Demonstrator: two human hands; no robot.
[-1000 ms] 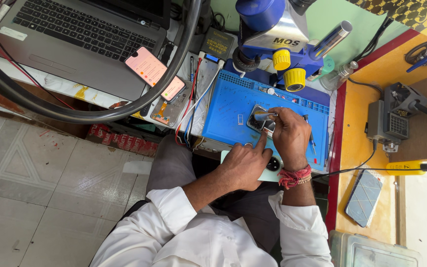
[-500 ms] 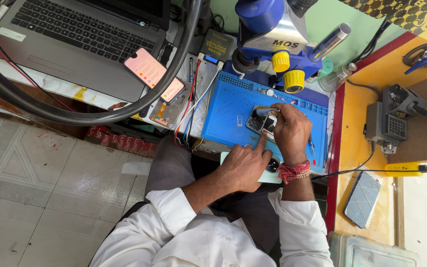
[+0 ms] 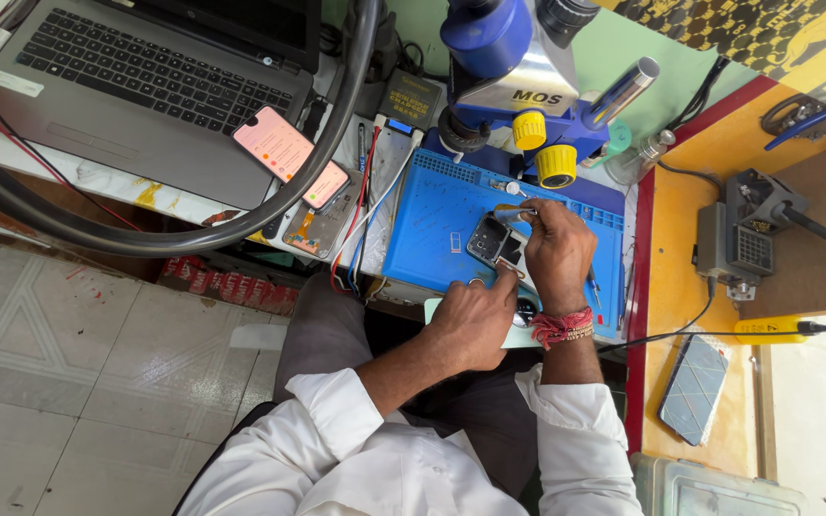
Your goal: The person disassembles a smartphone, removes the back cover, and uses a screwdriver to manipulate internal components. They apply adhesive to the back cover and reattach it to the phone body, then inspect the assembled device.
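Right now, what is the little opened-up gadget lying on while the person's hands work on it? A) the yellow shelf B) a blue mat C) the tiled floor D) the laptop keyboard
B: the small opened device lies on the blue mat, with the left hand and right hand both on it, below the microscope.

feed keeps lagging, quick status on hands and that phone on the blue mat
Left hand steadies opened phone on blue mat. Right hand holds thin tool to it. Microscope overhead, nothing blocking.
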